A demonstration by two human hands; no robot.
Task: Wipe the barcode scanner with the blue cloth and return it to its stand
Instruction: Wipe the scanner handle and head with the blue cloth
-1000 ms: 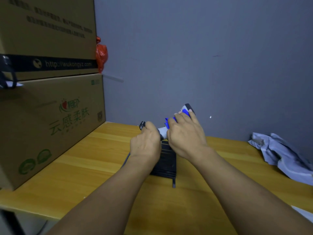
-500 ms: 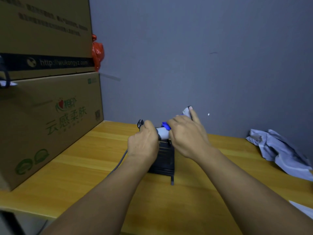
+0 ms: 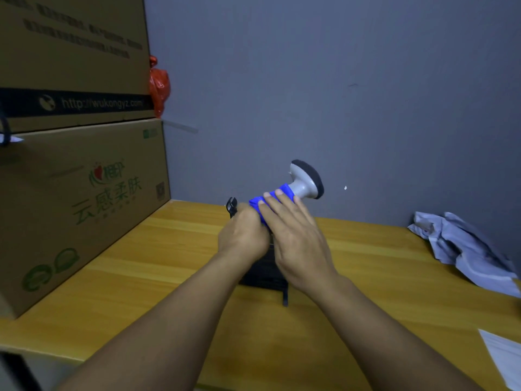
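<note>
The grey barcode scanner (image 3: 306, 180) is held above the wooden table, its dark-faced head pointing up and right toward the wall. My left hand (image 3: 244, 235) grips its lower end, where a black clip sticks out. My right hand (image 3: 296, 238) presses the blue cloth (image 3: 270, 197) around the scanner's handle, just below the head. A black stand (image 3: 267, 273) lies on the table under both hands, mostly hidden by them.
Two stacked cardboard boxes (image 3: 79, 193) fill the left side of the table (image 3: 141, 277). A red plastic bag (image 3: 159, 83) pokes out behind them. A crumpled grey cloth (image 3: 462, 246) lies at the right, and white paper (image 3: 504, 354) sits at the lower right edge. A grey wall stands close behind.
My right hand with the blue cloth has slid down the scanner from its head to the handle, uncovering the grey head. The left hand keeps its grip.
</note>
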